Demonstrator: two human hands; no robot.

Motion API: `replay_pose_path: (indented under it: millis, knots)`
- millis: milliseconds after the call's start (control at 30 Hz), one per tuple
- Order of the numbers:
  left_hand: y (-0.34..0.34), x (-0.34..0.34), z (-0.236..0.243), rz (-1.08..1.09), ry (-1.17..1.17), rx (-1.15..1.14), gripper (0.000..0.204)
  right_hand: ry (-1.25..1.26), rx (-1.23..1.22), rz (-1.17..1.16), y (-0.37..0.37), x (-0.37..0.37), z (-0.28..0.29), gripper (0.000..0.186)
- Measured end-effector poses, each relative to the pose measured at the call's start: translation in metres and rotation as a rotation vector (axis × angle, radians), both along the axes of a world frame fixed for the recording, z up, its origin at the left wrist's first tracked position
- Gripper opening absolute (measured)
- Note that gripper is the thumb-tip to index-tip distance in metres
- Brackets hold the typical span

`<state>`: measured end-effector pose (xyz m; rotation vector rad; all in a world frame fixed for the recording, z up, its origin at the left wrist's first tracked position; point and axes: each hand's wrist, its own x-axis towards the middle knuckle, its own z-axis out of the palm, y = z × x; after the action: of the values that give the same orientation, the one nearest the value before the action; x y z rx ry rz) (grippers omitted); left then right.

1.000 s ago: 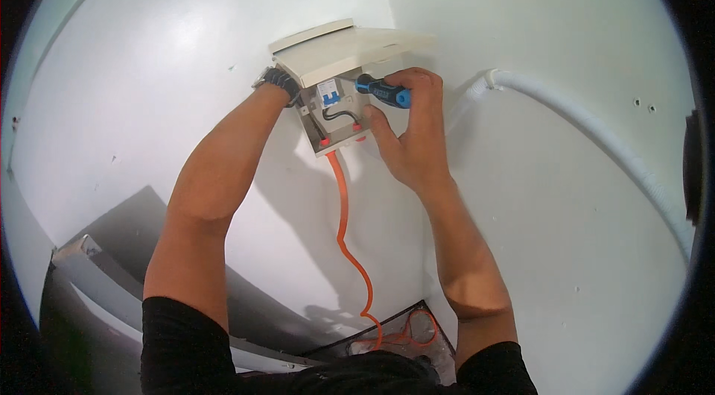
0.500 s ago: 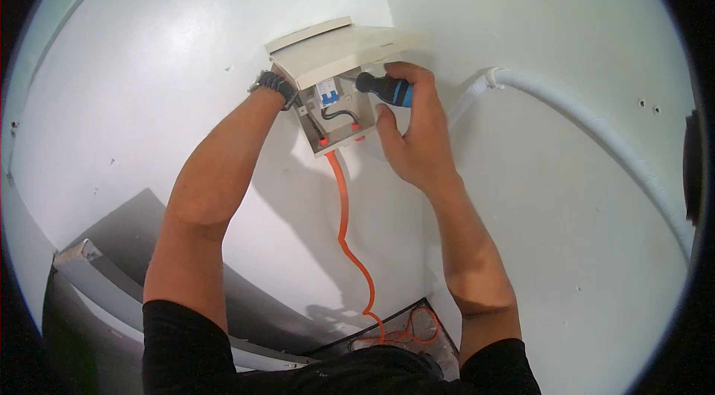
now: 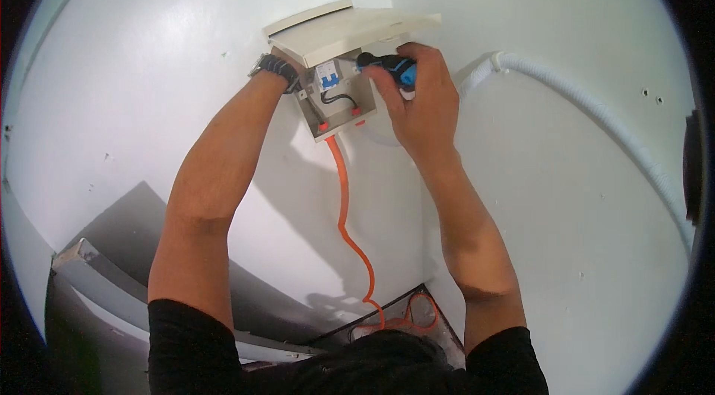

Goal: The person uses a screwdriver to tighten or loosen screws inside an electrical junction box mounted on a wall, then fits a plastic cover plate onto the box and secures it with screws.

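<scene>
A small white electrical box is fixed to the white wall in a corner, its lid flipped up. Inside sit a breaker with blue levers, a black wire and orange terminals. My right hand grips a screwdriver with a blue and black handle, its tip pointing left into the box. My left hand is mostly hidden behind the lid; only the wrist with a dark watch band shows at the box's left edge.
An orange cable drops from the box's underside to the floor, where it coils. A white corrugated conduit runs along the right wall. A grey step or ledge lies at lower left.
My right hand has shifted slightly up and left, bringing the screwdriver's handle closer to the box's opening. The left arm has stayed in place.
</scene>
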<state>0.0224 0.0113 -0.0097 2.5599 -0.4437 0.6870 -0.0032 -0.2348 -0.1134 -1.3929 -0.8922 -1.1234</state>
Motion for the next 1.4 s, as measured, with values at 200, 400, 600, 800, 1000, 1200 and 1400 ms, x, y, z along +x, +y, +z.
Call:
replay_pose_path:
  millis: [200,400,600,800,1000,1200,1400]
  knots:
    - [-0.005,-0.011,0.005,0.209,-0.190,0.503,0.047,-0.067,0.018,0.070,0.000,0.001,-0.004,0.040]
    - [0.012,0.003,0.004,0.266,-0.152,0.594,0.048,-0.008,0.061,-0.013,-0.013,0.005,-0.004,0.032]
    - [0.006,0.000,0.001,0.252,-0.221,0.652,0.046,0.350,-0.278,-0.067,-0.018,-0.013,0.008,0.031]
    - [0.006,0.004,-0.005,0.118,-0.449,0.503,0.039,-0.148,-0.304,-0.076,-0.023,-0.006,0.012,0.032]
    - [0.019,0.012,-0.006,0.058,-0.515,0.538,0.038,-0.156,-0.293,-0.266,-0.033,-0.010,0.015,0.033]
    - [0.040,0.026,-0.011,0.299,-0.651,0.864,0.036,0.425,-0.704,-0.273,-0.043,-0.020,0.049,0.026]
    - [0.032,0.032,-0.006,0.184,-0.519,0.654,0.036,-0.573,-0.718,-0.391,-0.043,0.001,0.052,0.035]
